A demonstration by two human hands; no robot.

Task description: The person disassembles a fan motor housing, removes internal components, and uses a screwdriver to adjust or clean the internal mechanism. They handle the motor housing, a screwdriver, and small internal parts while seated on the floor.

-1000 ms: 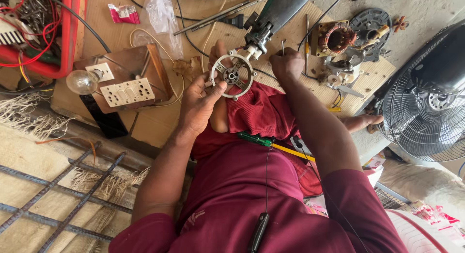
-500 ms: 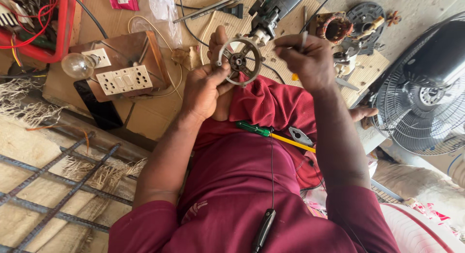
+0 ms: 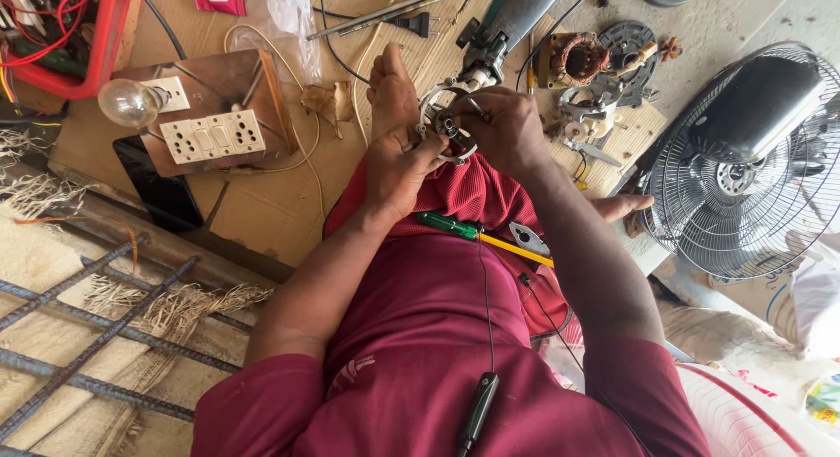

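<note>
Gripping the round metal motor housing [image 3: 448,124] from seven o'clock, the left hand [image 3: 395,164] clamps its rim; the right hand [image 3: 506,129] pinches it from three o'clock, its shaft pointing toward one o'clock at the grey tool body [image 3: 516,19]

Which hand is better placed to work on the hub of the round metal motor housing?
Probably the right hand: its fingertips sit at the hub of the round metal motor housing, while the left hand grips the rim.

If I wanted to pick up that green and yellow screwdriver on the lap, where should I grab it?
Probably by the green handle, coming from above: the screwdriver lies flat across the lap, handle clear, with pliers crowding its yellow shaft.
</note>
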